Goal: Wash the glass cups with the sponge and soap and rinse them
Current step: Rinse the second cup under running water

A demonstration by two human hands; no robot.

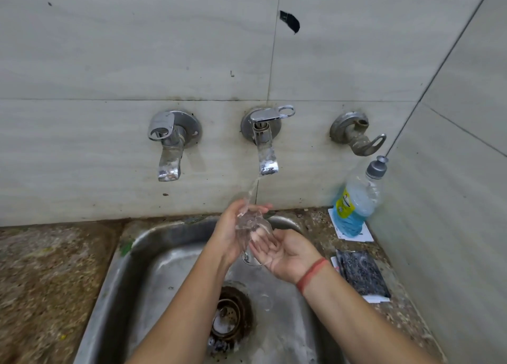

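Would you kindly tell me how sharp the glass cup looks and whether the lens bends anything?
Head view: the glass cup under the running middle tap is smeared by the water and its outline is hard to trace. In the same view, wide-angle distortion slants the vertical tile joint. The lighting is soft and even.

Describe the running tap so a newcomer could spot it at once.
On the tiled wall above the steel sink sit three fittings. Take the middle tap. Only it pours water; the left tap is dry, the right tap dull and crusted.
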